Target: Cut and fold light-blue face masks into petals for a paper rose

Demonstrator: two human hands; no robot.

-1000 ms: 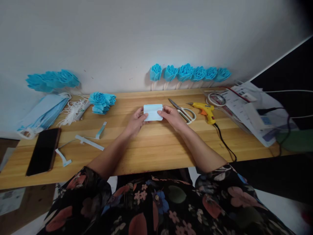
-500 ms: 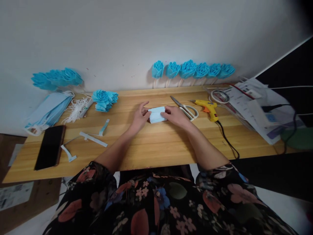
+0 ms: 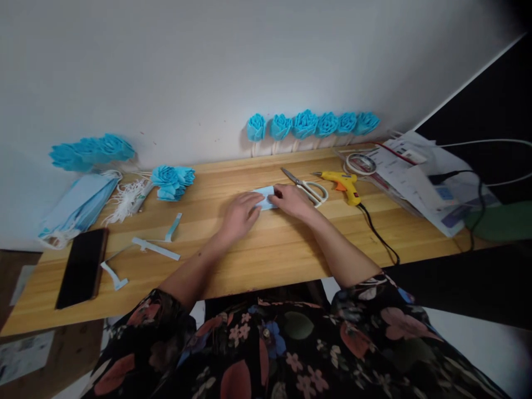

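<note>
A small folded piece of light blue mask cloth [image 3: 266, 204] is held between my two hands, low over the wooden table. My left hand [image 3: 241, 213] covers its left part, fingers together over the top and the thumb at the lower edge. At the right end, my right hand [image 3: 293, 200] pinches the cloth between thumb and curled fingers. Part of the piece is hidden under the fingers. Just right of my right hand lie white-handled scissors [image 3: 310, 190], and beyond them a yellow glue gun [image 3: 343, 184] with a black cord.
Blue cloth flowers on sticks [image 3: 305, 123] lean along the wall; more blue flowers [image 3: 172, 182] lie at the left. A stack of face masks [image 3: 81, 202], white ear loops [image 3: 124, 202], a phone [image 3: 83, 269] and cut strips [image 3: 155, 248] are left. Papers [image 3: 451, 221] and tape [image 3: 361, 164] are right.
My left hand has moved from the left edge onto the cloth, its spread fingers now closed over it. My right hand stays at the right end. The camera view has shifted slightly.
</note>
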